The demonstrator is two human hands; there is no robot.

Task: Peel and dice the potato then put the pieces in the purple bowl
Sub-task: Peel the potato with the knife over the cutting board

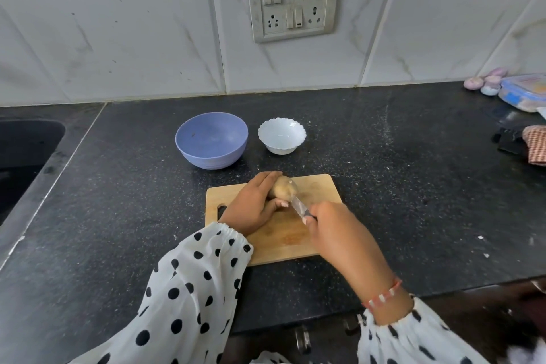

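A brown unpeeled potato [283,188] sits at the far side of the wooden cutting board [317,189]. My left hand [255,204] grips it from the left, thumb in front and fingers over the back. My right hand [332,227] holds a knife [299,206] by the handle, and the blade tip touches the potato's near right side. The purple bowl [211,139] stands behind the board to the left and looks empty.
A white scalloped bowl [281,135] stands right of the purple one. A sink [20,156] is set into the black counter at the left. At the far right lie a lidded plastic box [523,91], some onions [487,83] and a checked cloth [536,148].
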